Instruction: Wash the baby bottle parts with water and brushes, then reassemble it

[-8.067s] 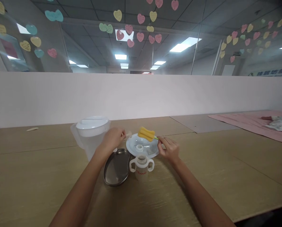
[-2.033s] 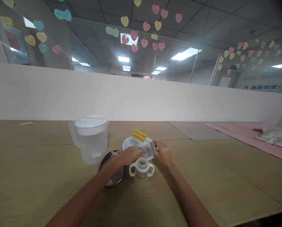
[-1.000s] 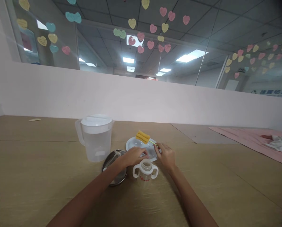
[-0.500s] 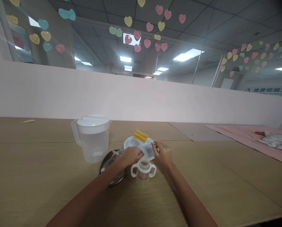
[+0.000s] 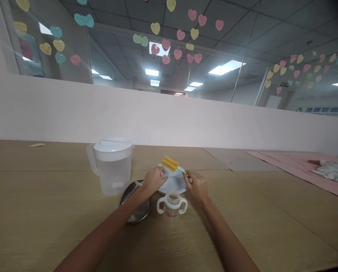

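Observation:
My right hand (image 5: 197,186) pinches the thin green handle of a sponge bottle brush (image 5: 170,163), its yellow head pointing left above a white plate (image 5: 175,185). My left hand (image 5: 154,181) is over the plate's left side, fingers bent and thumb apart, with nothing visible in it; whether it touches the rim I cannot tell. Between my forearms a clear baby bottle (image 5: 171,207) with two white handles and red lettering stands upright, its mouth uncovered. Under my left forearm is a metal bowl (image 5: 142,211), partly hidden, with a whitish, straw-like piece (image 5: 137,185) at its far rim.
A translucent lidded pitcher (image 5: 114,170) stands left of the bowl. A pink cloth (image 5: 287,164) with a patterned cloth (image 5: 334,172) on it lies at the far right. A small flat strip (image 5: 37,145) lies far left. Behind the table (image 5: 256,219) rises a white wall (image 5: 163,117).
My left hand has moved left and slightly up, and its thumb and fingers have parted. The brush stays in my right hand, nearly still. The view has shifted slightly.

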Tool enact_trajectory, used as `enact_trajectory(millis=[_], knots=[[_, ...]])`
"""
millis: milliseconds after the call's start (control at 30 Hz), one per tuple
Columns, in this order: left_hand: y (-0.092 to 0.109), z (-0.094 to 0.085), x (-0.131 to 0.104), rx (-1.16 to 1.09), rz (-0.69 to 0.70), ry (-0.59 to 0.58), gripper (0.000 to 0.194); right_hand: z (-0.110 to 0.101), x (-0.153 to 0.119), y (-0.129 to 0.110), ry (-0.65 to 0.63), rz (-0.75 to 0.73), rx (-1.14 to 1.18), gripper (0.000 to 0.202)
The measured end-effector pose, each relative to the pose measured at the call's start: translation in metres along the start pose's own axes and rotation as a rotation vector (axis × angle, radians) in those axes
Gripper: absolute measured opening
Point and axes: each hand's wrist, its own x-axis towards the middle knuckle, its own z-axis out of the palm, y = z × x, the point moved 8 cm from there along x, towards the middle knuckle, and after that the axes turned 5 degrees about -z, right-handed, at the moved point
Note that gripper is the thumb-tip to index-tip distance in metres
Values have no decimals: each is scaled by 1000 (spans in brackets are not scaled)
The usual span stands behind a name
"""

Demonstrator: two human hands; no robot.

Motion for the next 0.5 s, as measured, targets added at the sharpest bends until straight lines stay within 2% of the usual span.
enact_trajectory(millis=[100,233,367,500], knots=[[2,-25,4,-99,2,141,17,0,0,2,19,22,21,28],[3,-51,2,-395,11,316,14,-4,-1,15,89,159,51,31],[2,-51,2,-708,-6,303,13,-7,-3,22,124,237,57,34],[3,-46,4,-891,-38,266,11,-7,-2,14,110,174,42,32]])
